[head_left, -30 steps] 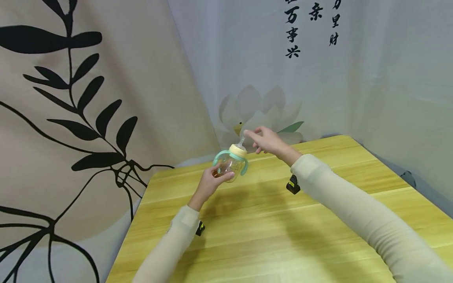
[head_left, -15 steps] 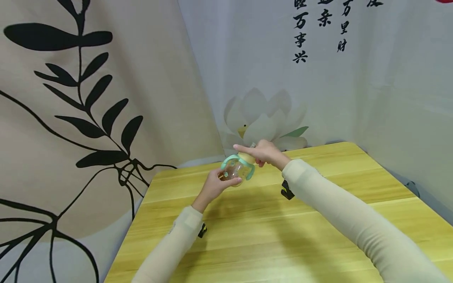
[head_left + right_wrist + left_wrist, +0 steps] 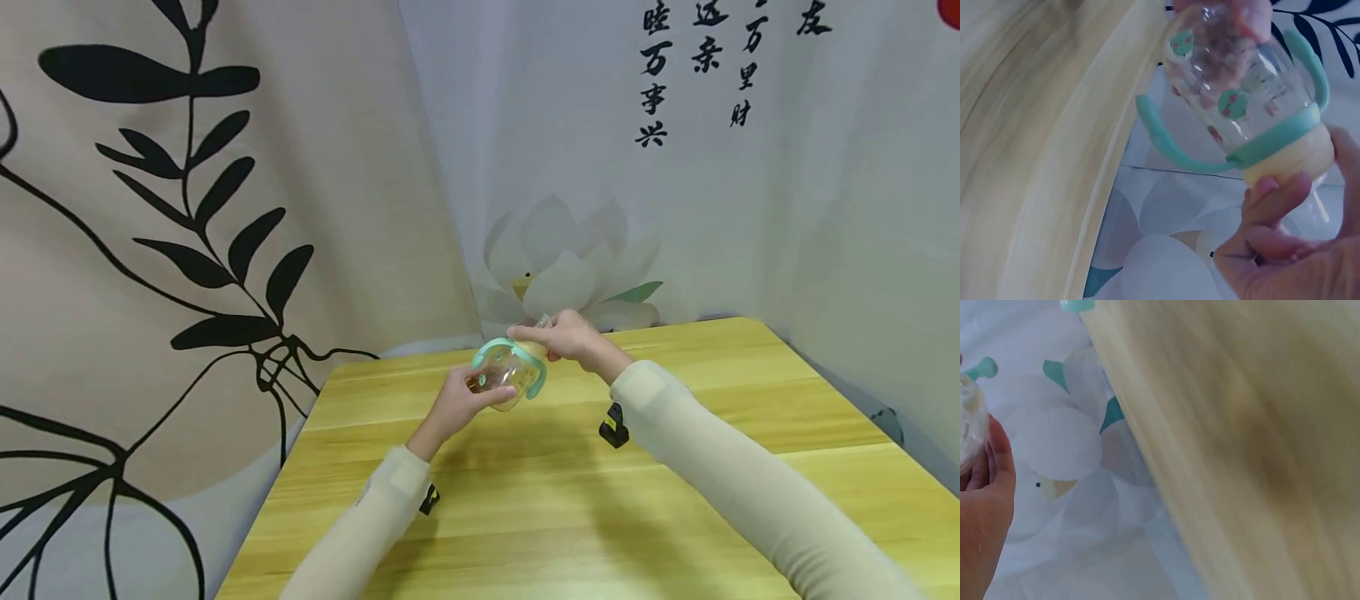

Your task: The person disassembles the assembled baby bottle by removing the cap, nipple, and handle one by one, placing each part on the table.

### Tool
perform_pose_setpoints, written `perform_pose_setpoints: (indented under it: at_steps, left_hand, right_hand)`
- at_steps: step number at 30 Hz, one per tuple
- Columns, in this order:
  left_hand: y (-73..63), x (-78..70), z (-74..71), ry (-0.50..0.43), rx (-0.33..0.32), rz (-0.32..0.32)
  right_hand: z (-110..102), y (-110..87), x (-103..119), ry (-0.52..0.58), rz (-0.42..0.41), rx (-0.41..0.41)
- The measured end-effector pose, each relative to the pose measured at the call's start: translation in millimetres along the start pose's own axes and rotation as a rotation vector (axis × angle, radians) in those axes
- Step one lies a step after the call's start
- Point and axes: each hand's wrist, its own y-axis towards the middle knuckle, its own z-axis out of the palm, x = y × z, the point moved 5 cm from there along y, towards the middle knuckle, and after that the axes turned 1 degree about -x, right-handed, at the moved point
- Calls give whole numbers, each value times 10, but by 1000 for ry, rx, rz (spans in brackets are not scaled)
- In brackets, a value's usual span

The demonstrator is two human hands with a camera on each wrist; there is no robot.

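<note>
A clear baby bottle (image 3: 506, 372) with printed pictures is held tilted above the table. My left hand (image 3: 457, 407) grips its base; the left wrist view catches only part of that hand (image 3: 992, 506) at its edge. In the right wrist view, a mint-green ring with two curved handles (image 3: 1175, 153) circles the bottle below a pale yellow collar (image 3: 1291, 155). Thumb and fingers of my right hand (image 3: 573, 340) pinch this collar from both sides. Past the collar, the clear teat (image 3: 1319, 207) sticks out, partly hidden by the right hand.
Beneath both arms lies a wood-grain table (image 3: 525, 517). Its far edge runs close to a hanging cloth (image 3: 750, 217) printed with a lotus and black characters. Another cloth (image 3: 360, 208) with dark leaves hangs at the left.
My right hand has come down from the teat's tip to the collar and now pinches it. The left hand keeps its grip on the bottle. The head view has shifted slightly.
</note>
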Motion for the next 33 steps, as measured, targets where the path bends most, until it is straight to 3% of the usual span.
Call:
perform_pose_setpoints:
  at_steps: [7,12,16,18,22,29,33]
  left_hand:
    - [-98,-30,-2,-63,37,0]
    - [-70,-99,10,-152,64,6]
    - [-47,-123,36,-174,87,4]
    - [-42,-97,36,-179,84,-17]
    - [-5,-39,49,-165,47,-58]
    - [0,7,-62,-123,-91,-103]
    - [12,4,-105,-52,-164,-133]
  right_hand:
    - [6,6,2,82,-151,181]
    - [-111,11,-47,187,-294,332]
    - [-180,-17,-118,202,-332,429]
    - [-189,-13,-138,193,-332,436]
    - [-233,28,-201,146,-284,324]
    - [-267,18,-162,-92,-168,-14]
    - [-223,-18,-57,-99,-71,-92]
